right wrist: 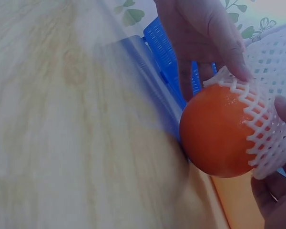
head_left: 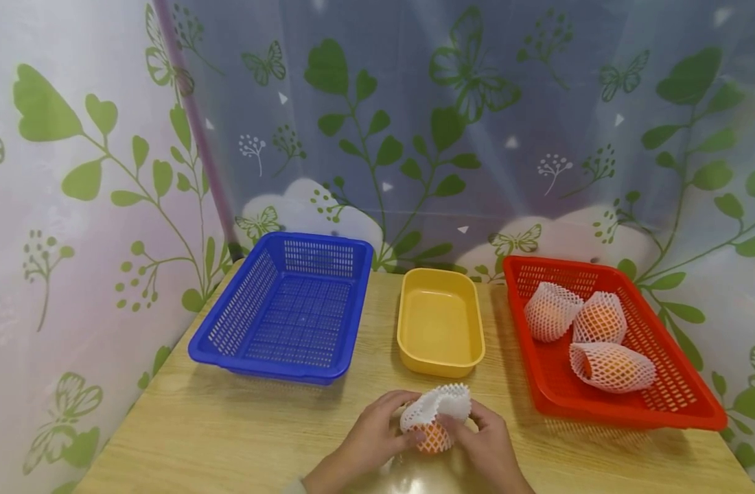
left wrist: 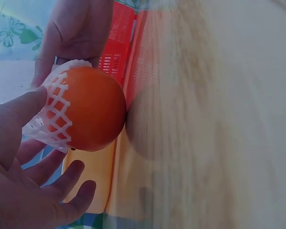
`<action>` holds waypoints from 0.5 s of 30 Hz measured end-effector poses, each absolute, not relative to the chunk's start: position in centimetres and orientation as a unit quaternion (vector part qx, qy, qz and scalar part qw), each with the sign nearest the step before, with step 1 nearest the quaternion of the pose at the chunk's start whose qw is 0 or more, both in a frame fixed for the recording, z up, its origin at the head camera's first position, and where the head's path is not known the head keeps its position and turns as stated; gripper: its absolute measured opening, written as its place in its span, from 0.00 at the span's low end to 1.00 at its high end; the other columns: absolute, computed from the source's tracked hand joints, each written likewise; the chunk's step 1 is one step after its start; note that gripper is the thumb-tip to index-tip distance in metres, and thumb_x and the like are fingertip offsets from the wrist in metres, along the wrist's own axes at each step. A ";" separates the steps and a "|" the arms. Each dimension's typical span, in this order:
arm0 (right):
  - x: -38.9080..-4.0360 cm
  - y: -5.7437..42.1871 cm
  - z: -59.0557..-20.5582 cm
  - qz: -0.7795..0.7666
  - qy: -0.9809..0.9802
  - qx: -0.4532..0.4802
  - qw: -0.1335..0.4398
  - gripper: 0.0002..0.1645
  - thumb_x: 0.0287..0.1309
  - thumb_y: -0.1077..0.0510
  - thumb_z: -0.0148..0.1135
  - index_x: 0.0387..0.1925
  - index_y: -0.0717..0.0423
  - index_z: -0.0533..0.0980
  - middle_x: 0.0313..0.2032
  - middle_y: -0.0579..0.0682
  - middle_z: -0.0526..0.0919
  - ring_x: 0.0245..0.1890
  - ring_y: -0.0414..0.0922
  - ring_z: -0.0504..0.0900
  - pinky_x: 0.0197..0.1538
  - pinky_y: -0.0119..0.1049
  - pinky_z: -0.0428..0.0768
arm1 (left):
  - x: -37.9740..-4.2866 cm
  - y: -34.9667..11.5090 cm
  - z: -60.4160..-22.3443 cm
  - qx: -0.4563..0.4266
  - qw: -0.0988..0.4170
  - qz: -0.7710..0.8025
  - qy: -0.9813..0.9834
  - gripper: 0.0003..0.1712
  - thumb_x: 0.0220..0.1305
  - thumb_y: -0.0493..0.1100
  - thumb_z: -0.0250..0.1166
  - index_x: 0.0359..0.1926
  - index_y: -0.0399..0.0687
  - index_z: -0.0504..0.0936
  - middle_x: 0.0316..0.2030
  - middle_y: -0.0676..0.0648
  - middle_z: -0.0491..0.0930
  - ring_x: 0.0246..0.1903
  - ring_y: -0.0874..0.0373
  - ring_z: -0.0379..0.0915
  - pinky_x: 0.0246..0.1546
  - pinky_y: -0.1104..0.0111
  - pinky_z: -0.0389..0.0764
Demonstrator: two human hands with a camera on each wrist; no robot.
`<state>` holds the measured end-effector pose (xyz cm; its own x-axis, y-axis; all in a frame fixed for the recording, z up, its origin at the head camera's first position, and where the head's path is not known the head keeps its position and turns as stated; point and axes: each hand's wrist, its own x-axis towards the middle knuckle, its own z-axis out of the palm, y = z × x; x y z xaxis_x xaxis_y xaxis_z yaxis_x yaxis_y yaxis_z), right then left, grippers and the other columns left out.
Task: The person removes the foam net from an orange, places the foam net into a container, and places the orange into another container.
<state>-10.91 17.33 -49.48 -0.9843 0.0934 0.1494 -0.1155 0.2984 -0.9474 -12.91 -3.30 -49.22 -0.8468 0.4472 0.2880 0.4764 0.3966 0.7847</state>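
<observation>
Your left hand (head_left: pixel 374 429), outer fingers (left wrist: pixel 83 196) splayed, pinches a white foam net (head_left: pixel 436 406) half-sheathing an orange fruit (head_left: pixel 435 441) between your hands, your right hand (head_left: pixel 485 439) pinching its other side. Across the wood-grain table (head_left: pixel 229 432): a blue basket (head_left: pixel 303 319), a yellow tub (head_left: pixel 439 322) and a red basket (head_left: pixel 552 370) of three netted fruits (head_left: pixel 621 369), before butterfly-print sheeting (head_left: pixel 390 82).

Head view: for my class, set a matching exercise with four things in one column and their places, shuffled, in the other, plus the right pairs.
1. Orange fruit
2. Blue basket
3. Yellow tub
4. Red basket

A. At the picture's right, three netted fruits inside
B. Held between the left hand and right hand
C. At the picture's left
D. Beyond the hands, between the baskets

Pairs: 1-B, 2-C, 3-D, 4-A
</observation>
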 end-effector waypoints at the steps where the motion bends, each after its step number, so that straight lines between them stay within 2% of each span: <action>1: -10.9 17.4 -49.5 0.592 -0.802 0.009 0.081 0.11 0.51 0.60 0.73 0.38 0.55 0.84 0.39 0.45 0.87 0.45 0.38 0.81 0.53 0.36 0.76 | -12.9 -3.3 -49.2 -0.276 0.017 -0.475 -0.835 0.30 0.57 0.52 0.71 0.59 0.46 0.76 0.56 0.49 0.77 0.57 0.51 0.73 0.61 0.55 0.71; 8: -10.9 17.4 -49.9 0.603 -0.796 0.031 0.040 0.21 0.49 0.62 0.74 0.47 0.56 0.80 0.47 0.49 0.84 0.51 0.40 0.78 0.60 0.54 0.73 | -12.8 -3.4 -49.3 -0.268 0.028 -0.469 -0.841 0.27 0.59 0.51 0.70 0.58 0.48 0.78 0.56 0.48 0.77 0.57 0.51 0.73 0.60 0.54 0.72; 15: -10.6 17.3 -49.9 0.626 -0.779 0.035 0.014 0.24 0.49 0.63 0.74 0.50 0.56 0.79 0.50 0.51 0.82 0.52 0.42 0.78 0.58 0.54 0.75 | -12.8 -3.5 -49.1 -0.279 0.066 -0.448 -0.846 0.24 0.56 0.44 0.73 0.53 0.42 0.82 0.54 0.45 0.79 0.55 0.49 0.75 0.58 0.56 0.74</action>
<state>-10.65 17.29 -49.92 -0.9972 -0.0362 0.0652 -0.0714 0.2133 -0.9744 -12.80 -3.51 -49.08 -0.8351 0.4135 0.3628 0.5324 0.4419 0.7220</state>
